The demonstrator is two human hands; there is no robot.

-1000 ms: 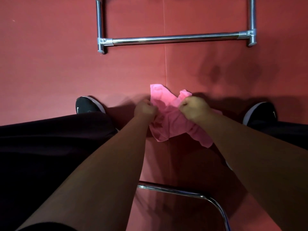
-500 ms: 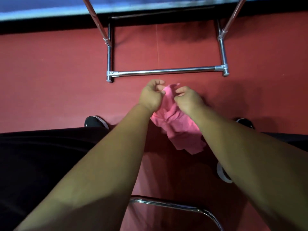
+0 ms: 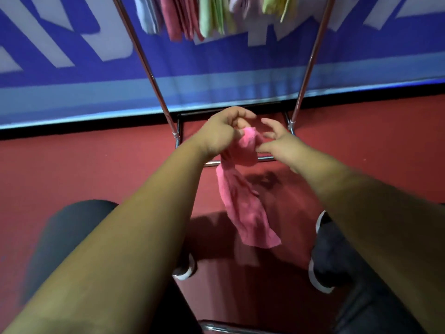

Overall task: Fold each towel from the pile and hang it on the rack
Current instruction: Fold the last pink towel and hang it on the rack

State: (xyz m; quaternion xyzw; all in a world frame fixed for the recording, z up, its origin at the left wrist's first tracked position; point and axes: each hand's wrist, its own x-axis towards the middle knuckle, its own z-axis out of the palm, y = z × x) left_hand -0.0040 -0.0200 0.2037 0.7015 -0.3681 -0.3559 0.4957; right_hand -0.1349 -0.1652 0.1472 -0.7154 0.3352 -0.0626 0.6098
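A pink towel point(image 3: 243, 203) hangs crumpled in the air in front of me. My left hand point(image 3: 221, 131) pinches its top corner. My right hand point(image 3: 277, 143) is beside that corner, thumb against the cloth and the other fingers spread and loose. Behind the hands stands the chrome rack point(image 3: 149, 68), its two slanted posts rising toward the top edge. Several folded towels point(image 3: 212, 15) in pink, green, white and yellow hang from its top, cut off by the frame.
The floor is red carpet point(image 3: 72, 169). A blue and white banner wall point(image 3: 72, 56) runs behind the rack. My dark-trousered legs and black shoes point(image 3: 322, 273) are below. A chrome chair bar point(image 3: 224, 327) shows at the bottom edge.
Both hands have lifted the pink towel up off my lap area toward the rack. The view tilted up, bringing the hung towels into sight. The right hand's fingers have loosened.
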